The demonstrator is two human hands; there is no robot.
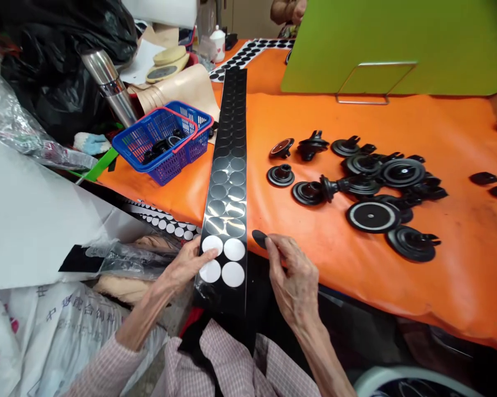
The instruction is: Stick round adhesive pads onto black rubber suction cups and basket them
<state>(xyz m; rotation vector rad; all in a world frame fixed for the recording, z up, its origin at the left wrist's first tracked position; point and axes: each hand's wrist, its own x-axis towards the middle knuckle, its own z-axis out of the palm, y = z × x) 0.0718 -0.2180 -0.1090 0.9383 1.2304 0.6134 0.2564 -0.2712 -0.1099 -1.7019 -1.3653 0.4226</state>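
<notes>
Pinching a small black disc [258, 238] by its rim, the right hand [293, 278] has thumb and forefinger pressed together just right of a long black strip [226, 190], at the near edge of the orange-covered counter [447, 124]. The disc is tilted; whether it touches the cover cannot be told. The strip runs from the counter's far side across the near edge and overhangs toward the lap. Its overhanging end shows four white circles [234, 250] in two rows, while black discs fill the rows beyond. The left hand [186, 259] holds the strip's left edge, thumb on top against a white circle, the other fingers partly hidden beneath.

The step in hand looks like taking single discs off the strip, with this one apparently free. The next move seems to call for a light hold on the rim, keeping the disc's faces untouched, and a steady left hand so the strip does not slide off the edge. Black plastic parts [370, 216] lie in a loose heap toward the counter's right, well apart from the disc.
</notes>
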